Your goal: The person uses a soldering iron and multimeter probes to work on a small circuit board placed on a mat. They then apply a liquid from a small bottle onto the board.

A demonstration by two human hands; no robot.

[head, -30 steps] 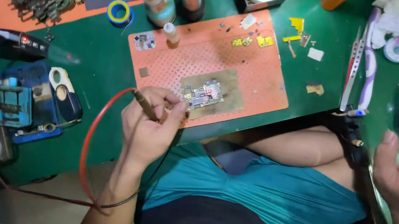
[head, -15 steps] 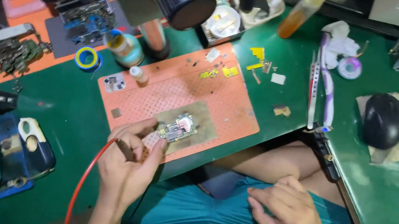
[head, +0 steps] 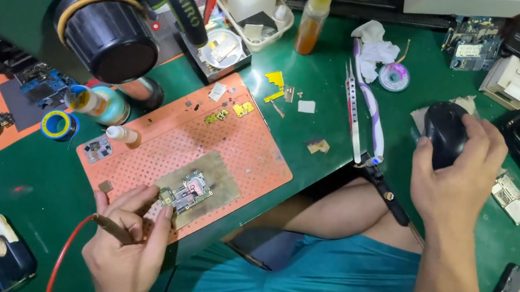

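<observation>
The left hand grips a soldering iron just beside the circuit board; the right hand cups a black mouse. Soldering appears paused; resuming would call for steadying the tip.

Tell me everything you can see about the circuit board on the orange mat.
The circuit board is small, roughly rectangular, packed with silvery metal shields and tiny components. It lies flat, turned at an angle, on a worn tan pad on the perforated orange mat, near the mat's front edge. The left hand, holding a soldering iron with a red cord, has fingertips right beside its left corner; whether they touch is unclear.
</observation>
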